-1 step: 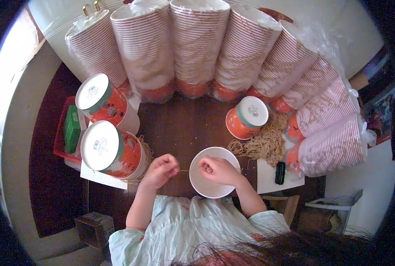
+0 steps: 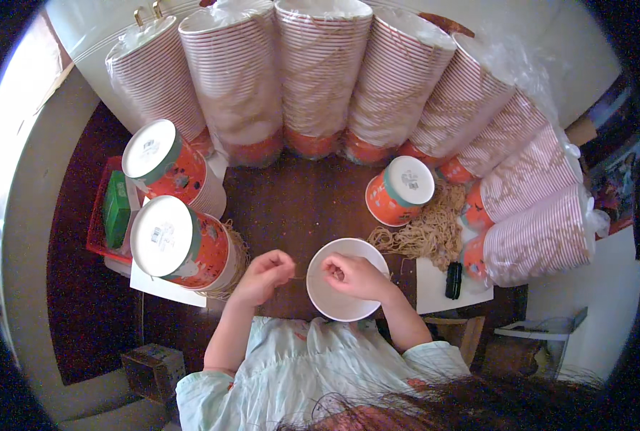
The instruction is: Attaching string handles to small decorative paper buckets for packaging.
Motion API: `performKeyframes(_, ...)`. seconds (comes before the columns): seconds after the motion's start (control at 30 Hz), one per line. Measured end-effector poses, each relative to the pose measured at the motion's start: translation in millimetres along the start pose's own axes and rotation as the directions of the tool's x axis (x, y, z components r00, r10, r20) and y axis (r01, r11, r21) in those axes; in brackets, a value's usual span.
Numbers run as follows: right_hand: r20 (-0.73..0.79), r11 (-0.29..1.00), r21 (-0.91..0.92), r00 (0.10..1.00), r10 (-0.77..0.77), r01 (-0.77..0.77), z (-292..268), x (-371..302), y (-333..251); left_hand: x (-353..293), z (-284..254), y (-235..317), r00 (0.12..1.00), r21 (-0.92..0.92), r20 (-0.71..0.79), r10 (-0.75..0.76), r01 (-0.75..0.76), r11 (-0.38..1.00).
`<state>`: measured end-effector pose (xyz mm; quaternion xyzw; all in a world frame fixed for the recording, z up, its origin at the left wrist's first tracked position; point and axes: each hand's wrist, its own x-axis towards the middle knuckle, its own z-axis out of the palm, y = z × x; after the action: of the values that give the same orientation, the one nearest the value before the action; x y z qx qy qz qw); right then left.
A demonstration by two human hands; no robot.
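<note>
A paper bucket [image 2: 350, 307] with a white inside stands mouth-up close to my body. Over its opening is my right hand [image 2: 357, 277], the fingers curled in a pinch. Just outside its left rim my left hand [image 2: 264, 277] is also pinched. A thin tan string [image 2: 300, 278] runs faintly between the two hands, and its ends are hidden in my fingers. To the right, a heap of tan strings [image 2: 435, 233] lies beside an upturned orange-and-green bucket [image 2: 394, 203] with a white base.
Tall plastic-wrapped stacks of buckets [image 2: 318, 72] curve around the table's far and right sides. Two upturned bucket stacks [image 2: 212, 244] stand at the left, near a red basket [image 2: 96, 233] holding a green box [image 2: 117, 208]. A black object [image 2: 453, 280] lies on white paper [image 2: 435, 291] at right.
My left hand has shifted slightly to the right, closer to the bucket's rim. My right hand and the bucket look the same.
</note>
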<state>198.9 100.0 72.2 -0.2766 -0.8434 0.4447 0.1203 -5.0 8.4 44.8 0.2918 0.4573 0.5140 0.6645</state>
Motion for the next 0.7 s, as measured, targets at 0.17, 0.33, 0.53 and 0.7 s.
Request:
performKeyframes(0.17, -0.046, 0.976, 0.164, 0.990, -0.136, 0.142, -4, 4, -8, 10, 20, -8, 0.987, 0.350, 0.127, 0.100, -0.139, 0.927)
performKeyframes(0.33, -0.101, 0.978, -0.035, 0.973, -0.210, 0.207, 1, 3, 0, 14, 19, -12, 0.985, 0.378, 0.113, 0.128, -0.162, 0.911)
performKeyframes(0.53, -0.196, 0.948, -0.234, 0.944, -0.265, 0.217, 16, 7, 8, 13, 19, -10, 0.978, 0.194, 0.176, 0.109, -0.143, 0.971)
performKeyframes(0.7, -0.265, 0.960, -0.245, 0.943, -0.203, 0.137, 17, 6, 2, 17, 12, -13, 0.985, 0.182, 0.127, 0.118, -0.140, 0.973)
